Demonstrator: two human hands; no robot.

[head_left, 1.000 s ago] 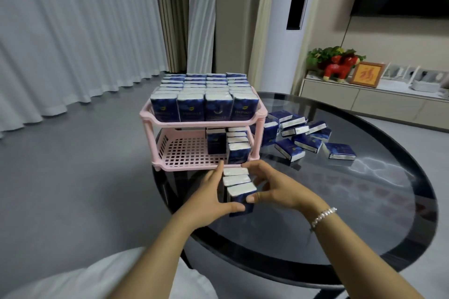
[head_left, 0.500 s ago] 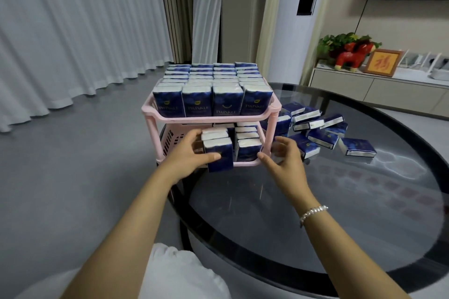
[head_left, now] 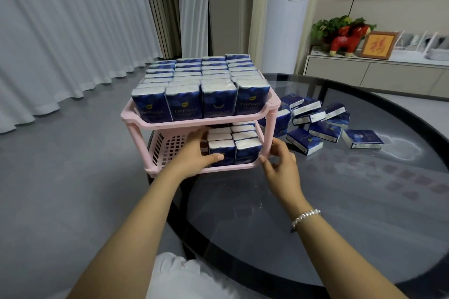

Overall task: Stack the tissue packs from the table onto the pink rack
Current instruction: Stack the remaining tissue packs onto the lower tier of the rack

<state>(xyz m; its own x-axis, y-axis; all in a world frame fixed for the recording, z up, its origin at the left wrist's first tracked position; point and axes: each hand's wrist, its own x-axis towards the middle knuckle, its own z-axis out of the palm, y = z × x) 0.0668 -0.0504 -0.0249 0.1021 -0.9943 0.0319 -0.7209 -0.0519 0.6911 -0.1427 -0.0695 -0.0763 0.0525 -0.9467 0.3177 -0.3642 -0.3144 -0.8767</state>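
1. Two rows of blue-and-white wrapped tissue packs (head_left: 234, 147) now stand on the lower shelf of the pink plastic two-tier rack (head_left: 194, 122). A second ago I had a short row of them squeezed between both palms on the round dark glass tabletop (head_left: 340, 189); half a second ago my left hand was carrying it in alone.
2. My left hand (head_left: 194, 156) is inside the lower shelf, thumb across the front of the near-left pack and fingers along the row's left side, gripping it as it seats against the right-hand row.
3. My right hand (head_left: 279, 165) has let go and is open and empty, fingertips just beside the rack's near-right post.
4. I judge this load as good as placed. The upper shelf looks full, the lower shelf's left part is bare lattice, and a loose heap of tissue packs (head_left: 315, 126) lies on the tabletop to the right of the rack, so several trips remain.
5. Hidden: the upper tier covers the far end of the lower shelf, so I cannot count the packs in each lower row.
6. The rack's posts cover part of the heap, leaving its count unclear.
7. My left fingertips are out of sight behind the row.
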